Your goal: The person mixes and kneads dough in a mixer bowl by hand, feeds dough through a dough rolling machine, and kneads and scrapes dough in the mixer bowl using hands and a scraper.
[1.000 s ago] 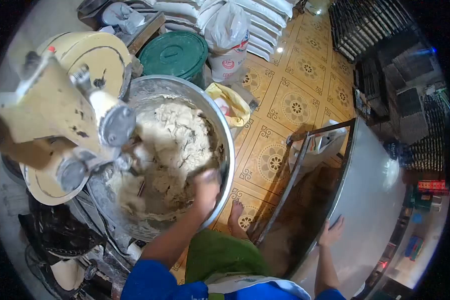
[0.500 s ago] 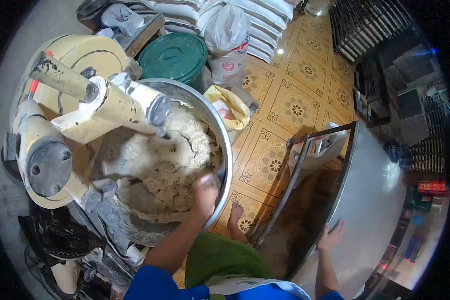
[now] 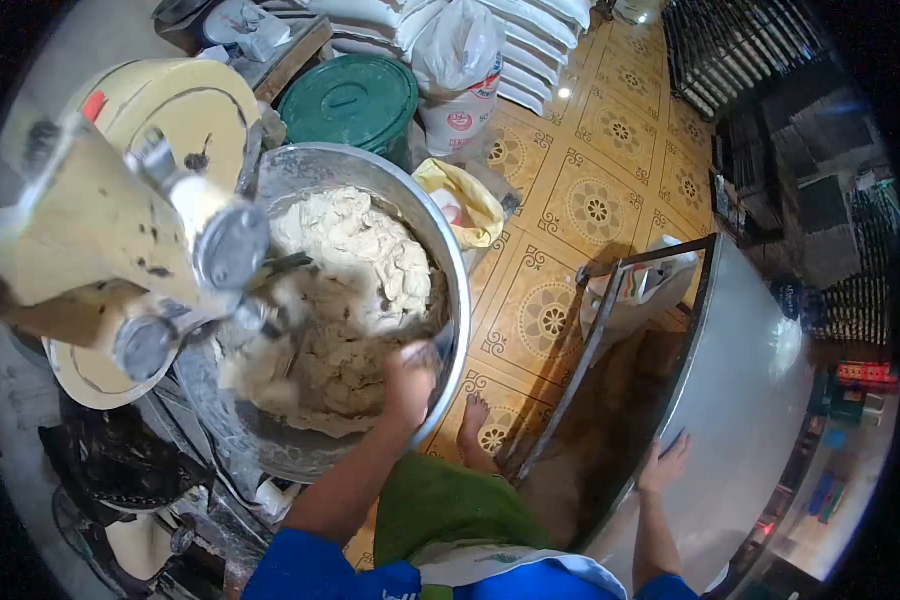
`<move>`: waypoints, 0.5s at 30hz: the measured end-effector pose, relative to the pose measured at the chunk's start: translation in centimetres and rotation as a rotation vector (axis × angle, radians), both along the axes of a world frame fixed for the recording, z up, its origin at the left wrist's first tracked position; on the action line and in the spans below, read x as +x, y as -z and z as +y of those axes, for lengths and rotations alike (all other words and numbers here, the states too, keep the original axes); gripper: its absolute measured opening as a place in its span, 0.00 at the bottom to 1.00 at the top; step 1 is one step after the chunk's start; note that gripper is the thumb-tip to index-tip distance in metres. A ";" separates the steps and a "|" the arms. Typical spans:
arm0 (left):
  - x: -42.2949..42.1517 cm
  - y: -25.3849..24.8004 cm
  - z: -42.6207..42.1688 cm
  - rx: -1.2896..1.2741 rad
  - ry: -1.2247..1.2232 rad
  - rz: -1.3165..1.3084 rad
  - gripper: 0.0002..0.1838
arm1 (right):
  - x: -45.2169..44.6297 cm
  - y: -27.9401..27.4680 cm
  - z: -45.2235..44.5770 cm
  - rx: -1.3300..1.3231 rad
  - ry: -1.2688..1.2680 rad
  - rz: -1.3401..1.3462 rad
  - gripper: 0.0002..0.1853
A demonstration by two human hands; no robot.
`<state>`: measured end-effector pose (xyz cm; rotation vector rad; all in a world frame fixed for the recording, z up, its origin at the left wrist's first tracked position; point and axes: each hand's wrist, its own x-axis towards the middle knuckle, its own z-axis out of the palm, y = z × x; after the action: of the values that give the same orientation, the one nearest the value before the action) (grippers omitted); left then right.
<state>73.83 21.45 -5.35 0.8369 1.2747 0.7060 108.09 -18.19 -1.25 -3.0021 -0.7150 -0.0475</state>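
My left hand [image 3: 411, 384] is inside the steel mixing bowl [image 3: 460, 290], close to its near right wall and above the dough. Its fingers are curled closed, pale at the tips; what they hold, if anything, is hidden. Pale, lumpy dough [image 3: 355, 240] fills much of the bowl, smoother at the back and rougher near my hand. The cream mixer arm [image 3: 100, 225] reaches over the bowl's left side, blurred at its ends. My right hand [image 3: 663, 465] lies open on the edge of the metal-topped table [image 3: 740, 400], fingers apart.
Behind the bowl stand a green lidded bin [image 3: 348, 100] and a white sack [image 3: 458, 115]. A yellow bag [image 3: 460, 205] touches the bowl's right side. Stacked white sacks [image 3: 520, 55] line the back. My bare foot [image 3: 473, 425] is on the tiled floor [image 3: 595, 205] between bowl and table.
The mixer arm has swung left and nearer the camera, uncovering more dough at the back. The dough there has shifted. Both my hands stay nearly where they were.
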 end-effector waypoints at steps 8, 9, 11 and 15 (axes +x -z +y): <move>3.9 15.4 8.4 -0.208 -0.264 -0.012 0.06 | -0.2 0.4 0.5 0.073 -0.016 0.002 0.40; 3.9 12.8 8.1 -0.205 -0.204 0.224 0.06 | -0.2 0.2 0.2 0.059 -0.006 -0.007 0.40; 0.2 6.4 3.9 -0.072 -0.040 -0.097 0.10 | -0.2 0.2 -0.1 0.019 0.009 -0.009 0.40; -2.2 2.4 -1.9 0.149 0.090 0.147 0.11 | -0.5 -0.5 0.4 0.004 0.018 0.000 0.40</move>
<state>71.63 19.60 -7.78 1.0781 1.3180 0.6830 107.55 -17.75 -0.70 -3.0047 -0.6867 -0.0498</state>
